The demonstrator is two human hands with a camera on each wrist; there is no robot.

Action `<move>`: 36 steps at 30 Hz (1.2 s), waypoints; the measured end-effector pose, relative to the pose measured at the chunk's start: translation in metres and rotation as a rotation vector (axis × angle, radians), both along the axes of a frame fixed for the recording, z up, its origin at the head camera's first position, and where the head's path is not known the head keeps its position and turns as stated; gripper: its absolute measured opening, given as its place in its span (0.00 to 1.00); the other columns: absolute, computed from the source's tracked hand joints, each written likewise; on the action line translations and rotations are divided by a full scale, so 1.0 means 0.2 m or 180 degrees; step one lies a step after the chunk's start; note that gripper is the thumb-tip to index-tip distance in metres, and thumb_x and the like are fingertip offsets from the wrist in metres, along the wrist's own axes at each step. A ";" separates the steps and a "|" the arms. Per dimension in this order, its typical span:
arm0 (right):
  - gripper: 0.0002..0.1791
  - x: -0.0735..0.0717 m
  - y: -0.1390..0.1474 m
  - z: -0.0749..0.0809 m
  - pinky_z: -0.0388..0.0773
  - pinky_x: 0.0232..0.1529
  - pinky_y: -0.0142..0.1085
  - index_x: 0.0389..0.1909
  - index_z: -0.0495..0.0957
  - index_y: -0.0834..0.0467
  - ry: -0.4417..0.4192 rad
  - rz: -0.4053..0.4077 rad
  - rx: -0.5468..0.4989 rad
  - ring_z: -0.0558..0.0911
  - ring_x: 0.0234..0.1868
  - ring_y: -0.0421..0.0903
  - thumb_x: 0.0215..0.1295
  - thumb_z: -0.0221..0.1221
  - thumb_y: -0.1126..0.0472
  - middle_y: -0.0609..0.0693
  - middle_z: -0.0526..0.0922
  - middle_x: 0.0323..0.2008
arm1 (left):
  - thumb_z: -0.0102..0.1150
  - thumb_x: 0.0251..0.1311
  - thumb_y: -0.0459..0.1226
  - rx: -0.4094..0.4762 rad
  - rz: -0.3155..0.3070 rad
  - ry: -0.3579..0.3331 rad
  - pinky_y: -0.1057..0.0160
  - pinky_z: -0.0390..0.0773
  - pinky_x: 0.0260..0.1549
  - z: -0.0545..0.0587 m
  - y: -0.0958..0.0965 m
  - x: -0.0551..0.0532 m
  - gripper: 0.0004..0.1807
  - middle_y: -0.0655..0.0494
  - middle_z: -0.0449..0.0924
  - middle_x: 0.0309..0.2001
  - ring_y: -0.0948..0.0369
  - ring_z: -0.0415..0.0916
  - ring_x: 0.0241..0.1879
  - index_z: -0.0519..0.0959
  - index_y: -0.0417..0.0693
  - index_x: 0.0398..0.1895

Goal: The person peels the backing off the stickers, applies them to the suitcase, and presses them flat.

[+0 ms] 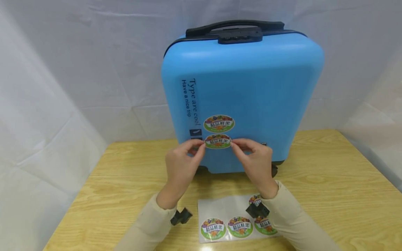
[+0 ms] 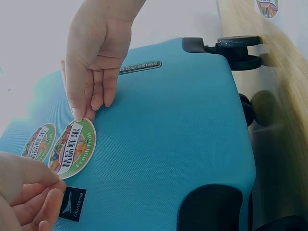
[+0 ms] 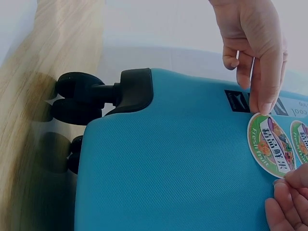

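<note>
A blue suitcase (image 1: 251, 94) stands upright on the table. Against its front, both hands hold an oval fruit sticker (image 1: 218, 141) by its two ends. My left hand (image 1: 184, 164) pinches the left end between thumb and forefinger. The right end is pinched by my right hand (image 1: 255, 162) in the same way. Just above it, a matching sticker (image 1: 219, 123) lies flat on the suitcase. In the left wrist view the held sticker (image 2: 73, 148) sits close over the shell, beside a dark Muntenia label (image 2: 73, 204).
A white sticker sheet (image 1: 226, 205) with several fruit stickers lies on the wooden table (image 1: 132, 195), partly under the right forearm. Black wheels (image 3: 79, 98) support the suitcase, and a black handle (image 1: 235, 23) tops it. White cloth (image 1: 94, 69) hangs behind.
</note>
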State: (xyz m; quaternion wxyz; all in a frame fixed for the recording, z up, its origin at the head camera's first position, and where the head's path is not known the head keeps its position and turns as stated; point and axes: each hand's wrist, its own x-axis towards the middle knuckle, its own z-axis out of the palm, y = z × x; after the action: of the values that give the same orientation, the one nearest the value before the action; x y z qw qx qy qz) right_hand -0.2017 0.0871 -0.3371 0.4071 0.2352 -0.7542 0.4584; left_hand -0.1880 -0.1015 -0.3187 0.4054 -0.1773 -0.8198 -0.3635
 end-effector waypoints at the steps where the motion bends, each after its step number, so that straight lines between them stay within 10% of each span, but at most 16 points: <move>1: 0.05 0.00 0.00 0.00 0.79 0.27 0.31 0.33 0.85 0.62 0.0004 0.0007 -0.0013 0.84 0.25 0.43 0.55 0.66 0.68 0.53 0.86 0.29 | 0.65 0.54 0.34 0.0001 0.0006 -0.0001 0.66 0.76 0.19 0.00 0.00 0.00 0.03 0.53 0.85 0.27 0.64 0.76 0.19 0.85 0.43 0.29; 36: 0.04 0.01 0.00 0.00 0.79 0.30 0.29 0.33 0.84 0.62 -0.0056 0.0127 -0.0098 0.83 0.26 0.43 0.55 0.65 0.68 0.53 0.86 0.29 | 0.64 0.55 0.33 0.0054 -0.0179 -0.0202 0.68 0.77 0.19 0.02 0.04 0.01 0.05 0.52 0.86 0.29 0.65 0.80 0.23 0.86 0.42 0.32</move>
State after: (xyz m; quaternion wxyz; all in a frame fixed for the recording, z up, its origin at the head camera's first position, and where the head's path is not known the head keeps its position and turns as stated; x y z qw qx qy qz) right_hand -0.2007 0.0866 -0.3371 0.3948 0.2399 -0.7457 0.4801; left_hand -0.1856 -0.0944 -0.3154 0.3703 -0.1851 -0.8239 -0.3871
